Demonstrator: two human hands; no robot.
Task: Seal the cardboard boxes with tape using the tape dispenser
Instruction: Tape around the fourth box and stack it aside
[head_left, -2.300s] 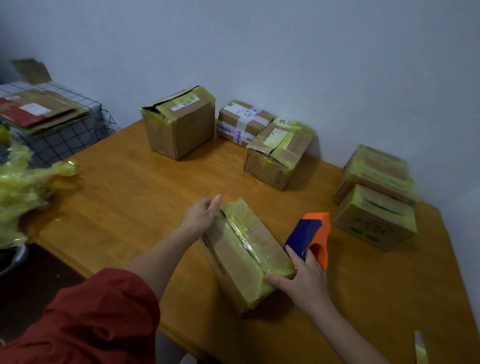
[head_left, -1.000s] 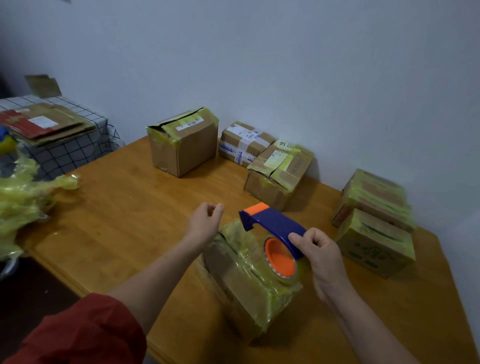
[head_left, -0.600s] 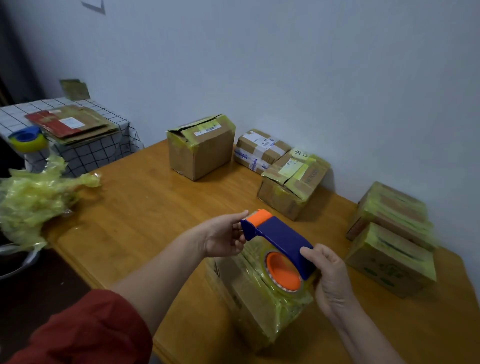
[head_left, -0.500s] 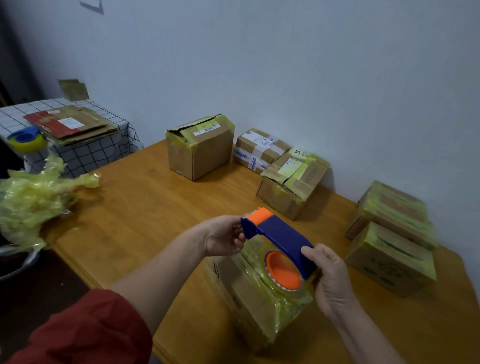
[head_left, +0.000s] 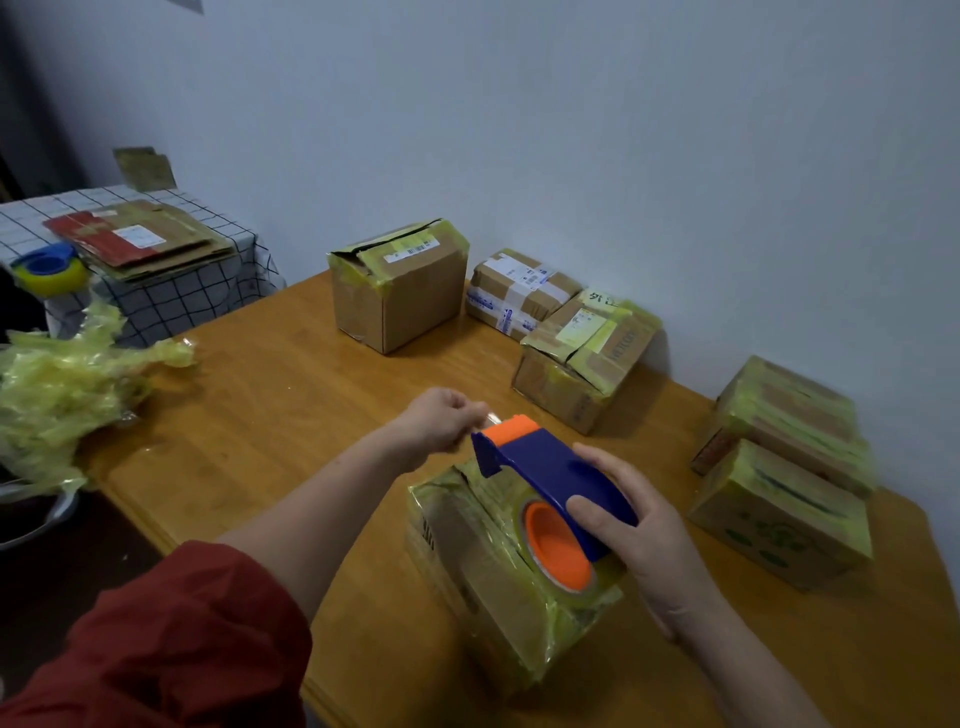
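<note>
A blue and orange tape dispenser (head_left: 545, 467) with a roll of clear tape is held above a cardboard box (head_left: 498, 577) wrapped in yellowish tape near the table's front edge. My right hand (head_left: 631, 530) grips the dispenser's blue body from the right. My left hand (head_left: 441, 421) is at the dispenser's orange tip, its fingers curled and pinching the end of the tape there. The box stands under the dispenser, partly hidden by it.
On the wooden table (head_left: 270, 405) stand a tall box (head_left: 400, 291), a white-taped box (head_left: 519, 291), a tilted box (head_left: 587, 358) and two stacked boxes (head_left: 784, 467) at right. Crumpled yellow tape (head_left: 62, 384) lies at left. A checked side table (head_left: 171, 291) holds flat cardboard (head_left: 140, 244) and another tape roll (head_left: 47, 267).
My right hand lifted the dispenser from beside the box to above it. My left hand left the box top and came to the dispenser's orange tip, now pulling slightly left.
</note>
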